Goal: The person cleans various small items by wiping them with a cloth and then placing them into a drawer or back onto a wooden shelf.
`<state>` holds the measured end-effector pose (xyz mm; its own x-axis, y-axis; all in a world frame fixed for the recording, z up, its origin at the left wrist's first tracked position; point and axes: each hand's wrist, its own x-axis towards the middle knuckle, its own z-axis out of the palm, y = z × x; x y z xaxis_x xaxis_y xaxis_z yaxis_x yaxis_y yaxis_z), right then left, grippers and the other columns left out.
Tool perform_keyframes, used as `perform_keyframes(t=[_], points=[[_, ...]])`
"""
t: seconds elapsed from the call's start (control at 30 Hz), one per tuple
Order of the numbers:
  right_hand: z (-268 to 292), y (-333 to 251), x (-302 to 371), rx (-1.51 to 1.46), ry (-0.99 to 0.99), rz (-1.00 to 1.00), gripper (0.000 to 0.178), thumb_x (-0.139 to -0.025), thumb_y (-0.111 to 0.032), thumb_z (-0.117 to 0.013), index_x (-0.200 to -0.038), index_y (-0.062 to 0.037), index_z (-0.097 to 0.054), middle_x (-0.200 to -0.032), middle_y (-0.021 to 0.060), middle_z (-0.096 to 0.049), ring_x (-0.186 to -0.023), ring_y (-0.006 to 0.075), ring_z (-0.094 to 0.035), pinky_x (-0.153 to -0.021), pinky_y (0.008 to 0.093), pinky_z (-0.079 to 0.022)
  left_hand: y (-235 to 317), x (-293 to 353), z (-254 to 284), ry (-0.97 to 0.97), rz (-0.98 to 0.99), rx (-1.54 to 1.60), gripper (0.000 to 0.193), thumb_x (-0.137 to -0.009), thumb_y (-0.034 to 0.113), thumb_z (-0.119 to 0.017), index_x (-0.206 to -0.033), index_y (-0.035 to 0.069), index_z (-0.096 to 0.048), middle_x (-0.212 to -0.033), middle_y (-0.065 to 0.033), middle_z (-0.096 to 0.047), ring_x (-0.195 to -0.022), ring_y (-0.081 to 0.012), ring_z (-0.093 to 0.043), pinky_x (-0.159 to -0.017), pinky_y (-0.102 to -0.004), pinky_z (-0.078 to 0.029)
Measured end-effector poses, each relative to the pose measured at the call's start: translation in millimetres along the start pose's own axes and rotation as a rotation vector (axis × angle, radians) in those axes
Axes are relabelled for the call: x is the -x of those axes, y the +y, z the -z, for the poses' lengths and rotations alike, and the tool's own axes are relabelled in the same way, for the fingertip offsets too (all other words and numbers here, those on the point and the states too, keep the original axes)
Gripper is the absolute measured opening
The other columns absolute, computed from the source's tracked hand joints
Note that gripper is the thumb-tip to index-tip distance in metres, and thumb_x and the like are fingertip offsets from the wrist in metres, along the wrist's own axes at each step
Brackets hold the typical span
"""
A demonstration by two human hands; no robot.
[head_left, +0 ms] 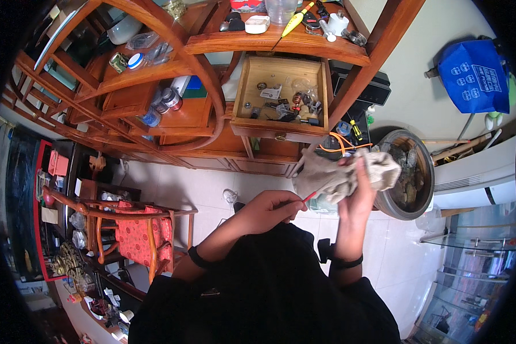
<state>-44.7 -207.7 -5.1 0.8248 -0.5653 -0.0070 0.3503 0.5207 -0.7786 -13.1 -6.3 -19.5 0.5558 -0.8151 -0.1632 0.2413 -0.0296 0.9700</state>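
In front of my body, my left hand (276,207) is closed in a pinch on a thin red stick (309,196), whose tip points up and right toward the cloth. My right hand (358,194) grips a crumpled beige cloth (325,174), with the thumb in front of it and folds bunched on both sides. Beyond the hands, a wooden drawer (258,124) is pulled out of the shelf unit, with a red and black reel-like part (296,100) and many small loose pieces inside.
Wooden shelving (212,43) stands ahead, with a yellow fishing float (293,23) on its top board. A large round pot (428,172) stands at the right, below a hanging blue bag (476,74). At the left is a wooden chair (152,252) with a red cushion.
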Motion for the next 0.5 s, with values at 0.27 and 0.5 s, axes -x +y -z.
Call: perform_keyframes(t=[0.27,0.5], points=[[21.0,-1.0,5.4,-0.035,-0.091,-0.217,0.039,-0.095,-0.029,-0.056,-0.123,-0.0032,-0.051,-0.115,0.0111,-0.060,-0.109,0.0242,-0.058,-0.096,0.0392,-0.045,6.8,9.5,3.1,0.124,-0.084,0.085,0.026,-0.101,0.020,-0.046,-0.105,-0.001,-0.062,-0.071,0.0000,-0.053,-0.066,-0.0077,-0.049,-0.061,-0.0233,-0.042],[3.6,41.4,50.7,0.112,-0.293,-0.302,0.033,-0.091,-0.007,-0.059,-0.122,0.0018,-0.051,-0.116,0.0116,-0.060,-0.105,0.0178,-0.058,-0.093,0.0307,-0.045,5.6,3.7,-9.2,0.134,-0.078,0.085,0.024,-0.101,0.018,-0.047,-0.091,0.000,-0.059,-0.071,-0.0002,-0.052,-0.066,-0.0095,-0.048,-0.062,-0.0250,-0.041]])
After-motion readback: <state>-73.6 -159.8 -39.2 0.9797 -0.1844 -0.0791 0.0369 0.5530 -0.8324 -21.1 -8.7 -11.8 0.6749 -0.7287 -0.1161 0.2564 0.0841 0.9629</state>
